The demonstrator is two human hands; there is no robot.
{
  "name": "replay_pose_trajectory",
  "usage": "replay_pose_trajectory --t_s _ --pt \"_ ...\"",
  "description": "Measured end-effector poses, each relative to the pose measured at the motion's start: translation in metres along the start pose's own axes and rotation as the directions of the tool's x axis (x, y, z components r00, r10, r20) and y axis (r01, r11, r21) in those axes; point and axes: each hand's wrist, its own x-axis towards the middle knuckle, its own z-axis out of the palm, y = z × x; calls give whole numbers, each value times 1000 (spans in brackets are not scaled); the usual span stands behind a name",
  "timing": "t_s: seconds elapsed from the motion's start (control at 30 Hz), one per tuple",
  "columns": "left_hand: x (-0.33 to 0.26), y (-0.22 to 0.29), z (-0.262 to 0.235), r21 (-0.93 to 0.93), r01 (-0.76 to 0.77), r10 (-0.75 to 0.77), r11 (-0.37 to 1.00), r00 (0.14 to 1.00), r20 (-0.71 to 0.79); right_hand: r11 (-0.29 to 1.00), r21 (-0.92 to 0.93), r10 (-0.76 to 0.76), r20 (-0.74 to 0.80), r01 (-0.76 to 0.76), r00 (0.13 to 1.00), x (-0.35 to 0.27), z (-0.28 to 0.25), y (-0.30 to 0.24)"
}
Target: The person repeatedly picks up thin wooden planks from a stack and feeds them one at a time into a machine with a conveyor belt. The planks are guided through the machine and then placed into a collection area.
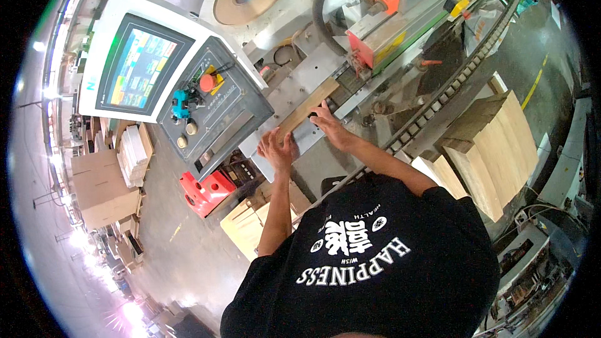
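One bare left hand [275,149], fingers bent, lay at the near end of a long, flat, tan wooden strip [308,106]; the bare right hand [330,125] met its near long edge. How firmly either held could not be told. The strip looked light, stiff and fairly sturdy, best taken by both long edges. It rested on a grey metal table [303,139], an upright red panel [361,49] beyond.

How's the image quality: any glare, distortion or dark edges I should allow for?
Head view: lamps flare purplish-white at lower left; head view: corners black, edges bowed toward the fisheye rim; head view: left hand, right hand and wooden strip fairly distinct, without obvious motion blur.
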Motion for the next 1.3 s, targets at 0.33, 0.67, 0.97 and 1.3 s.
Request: replay_pose_trajectory --t_s 0.33,0.67,0.97,1.3 --pt "8 -28 -21 -51 -286 290 957 931 221 980 125 -144 -101 156 984 -1 3 -5" --pt "35 36 28 27 -382 369 924 906 206 930 171 -277 -259 326 925 19 -57 -25" --pt "54 116 71 70 -334 308 940 918 250 970 30 -227 -264 243 937 -17 -58 -43" --pt "85 190 84 5 -37 36 999 989 146 934 -358 -129 -308 11 943 -163 -85 -61"
